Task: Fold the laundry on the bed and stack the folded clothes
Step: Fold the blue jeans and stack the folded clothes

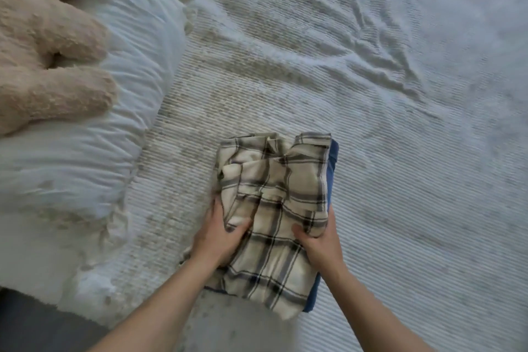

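Both hands are gripping a cream plaid garment that is lying folded near the bed's near edge, on top of a blue folded piece. The left hand is curling its fingers round the plaid's left edge; the right hand is pinching its right side, thumb on top. A pillow and a beige plush toy are sitting at the bed's left end

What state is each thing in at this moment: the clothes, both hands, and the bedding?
plaid garment: folded, rumpled on top, lying on the blue garment, gripped by both hands
blue garment: folded, underneath, only edges showing
left hand: grips the plaid's left side
right hand: grips the plaid's right side
bedspread: wrinkled
pillow: creased, plush toy on it
plush toy: lying on the pillow
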